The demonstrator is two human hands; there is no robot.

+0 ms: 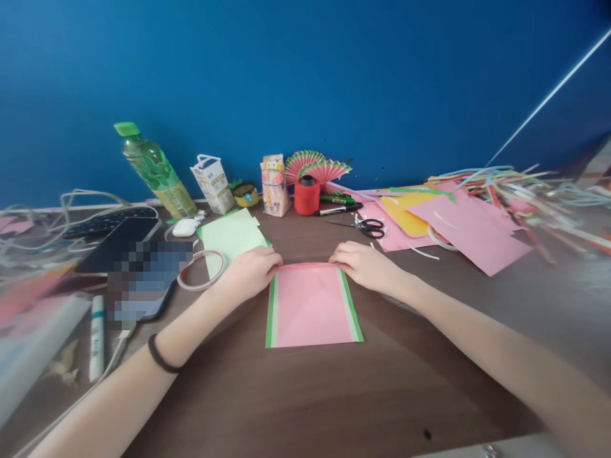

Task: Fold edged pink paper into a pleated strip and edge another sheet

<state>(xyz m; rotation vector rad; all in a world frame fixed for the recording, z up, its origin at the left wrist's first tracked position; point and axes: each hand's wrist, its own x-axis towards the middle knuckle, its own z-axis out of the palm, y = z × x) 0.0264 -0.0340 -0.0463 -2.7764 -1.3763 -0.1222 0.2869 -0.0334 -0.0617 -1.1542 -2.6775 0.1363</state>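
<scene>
The left hand [258,270] and the right hand [360,266] each grasp a far corner of the pink sheet [310,308], fingers curled over a narrow band along its far edge that looks folded. The sheet lies near the middle of the desk [305,394], well in from the left and right edges, green-and-white borders running down both sides. If one hand pinches or rolls further than the other, that band could turn out skewed and the borders no longer line up; pressing while the near edge lies unheld could let the whole sheet slide. Just beyond the left hand are pale green papers [233,238], with a tape roll [193,287] beside them; a careless wrist could drag either. Beyond the right hand, toward the desk's far edge, scissors [370,227] lie apart, near enough to snag a wide reach. Loose pink paper [470,232] overlaps yellow paper [405,213] toward the far right corner, where mixing pieces would be easy.
</scene>
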